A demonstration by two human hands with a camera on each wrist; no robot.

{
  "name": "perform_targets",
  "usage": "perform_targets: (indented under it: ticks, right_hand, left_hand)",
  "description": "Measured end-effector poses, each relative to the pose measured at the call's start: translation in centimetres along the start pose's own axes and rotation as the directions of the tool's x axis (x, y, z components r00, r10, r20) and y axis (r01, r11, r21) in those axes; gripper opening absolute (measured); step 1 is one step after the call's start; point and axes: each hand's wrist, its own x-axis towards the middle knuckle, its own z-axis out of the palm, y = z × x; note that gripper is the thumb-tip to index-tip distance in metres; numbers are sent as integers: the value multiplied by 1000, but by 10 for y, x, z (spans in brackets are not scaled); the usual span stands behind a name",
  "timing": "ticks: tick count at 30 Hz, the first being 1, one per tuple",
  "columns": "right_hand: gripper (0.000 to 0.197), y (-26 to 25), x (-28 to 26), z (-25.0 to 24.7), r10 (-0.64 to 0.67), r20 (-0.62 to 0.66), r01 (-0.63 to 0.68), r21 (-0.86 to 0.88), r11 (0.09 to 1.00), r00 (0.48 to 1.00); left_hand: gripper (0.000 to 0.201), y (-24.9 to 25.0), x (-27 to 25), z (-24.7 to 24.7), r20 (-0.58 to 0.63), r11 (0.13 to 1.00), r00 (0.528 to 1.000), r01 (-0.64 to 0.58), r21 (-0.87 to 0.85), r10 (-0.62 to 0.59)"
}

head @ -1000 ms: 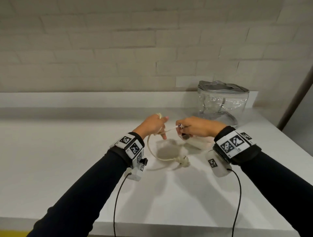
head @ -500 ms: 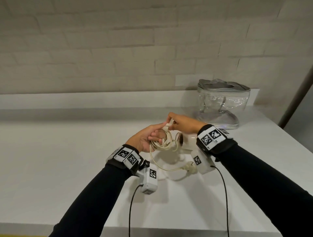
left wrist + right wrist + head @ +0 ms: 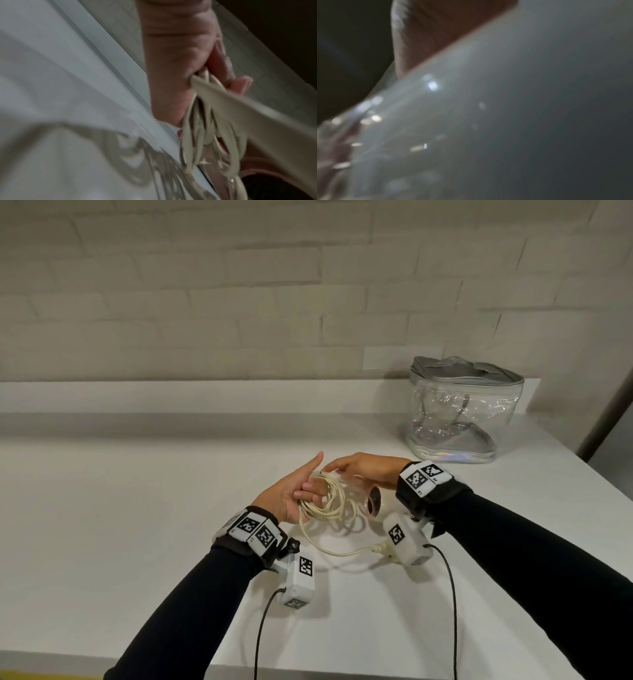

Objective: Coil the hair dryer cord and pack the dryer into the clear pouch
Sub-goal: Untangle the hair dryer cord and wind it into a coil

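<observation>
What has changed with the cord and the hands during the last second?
The cord, one loose loop a second ago, is now gathered in several loops over the curled fingers of the left hand, whose palm has turned up. The right hand has come across, laying cord on top. The plug still lies on the table, less slack behind it. The clear pouch stayed put.

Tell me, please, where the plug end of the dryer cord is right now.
In the head view the plug lies on the white counter, just left of the right wrist camera, below the coil held by the left hand.
</observation>
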Motion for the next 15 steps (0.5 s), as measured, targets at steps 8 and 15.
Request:
perform_targets:
  ticks: [8,15]
  right_hand:
    - [58,-14,-5,10,-111,31,115,-248,962,993]
    - [24,-6,11,15,-154,-181,36,-529,848,971]
  left_hand:
    - [73,7,2,10,63,990,998,-5,141,-4]
    - [25,5,1,3,-154,955,958,-206,214,241]
